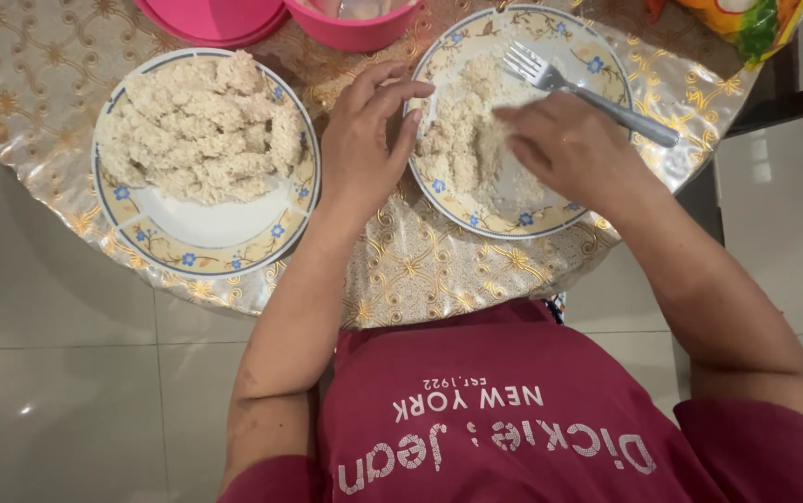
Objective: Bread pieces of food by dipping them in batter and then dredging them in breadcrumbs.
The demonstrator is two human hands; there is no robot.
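Note:
My left hand (361,140) rests on the left rim of a flowered plate (523,220), fingers spread and curled over its edge. My right hand (569,149) reaches into that plate, fingertips down in pale crumbly food (462,140); whether it pinches any is hidden. A metal fork (588,90) lies across the plate's upper right, untouched. A second flowered plate (206,228) to the left holds a large heap of the same crumbly food (201,126).
Both plates sit on a round table with a gold patterned cover (420,270). Pink plastic containers (346,28) stand at the far edge. A colourful packet (746,19) lies at the top right. Grey floor tiles surround the table.

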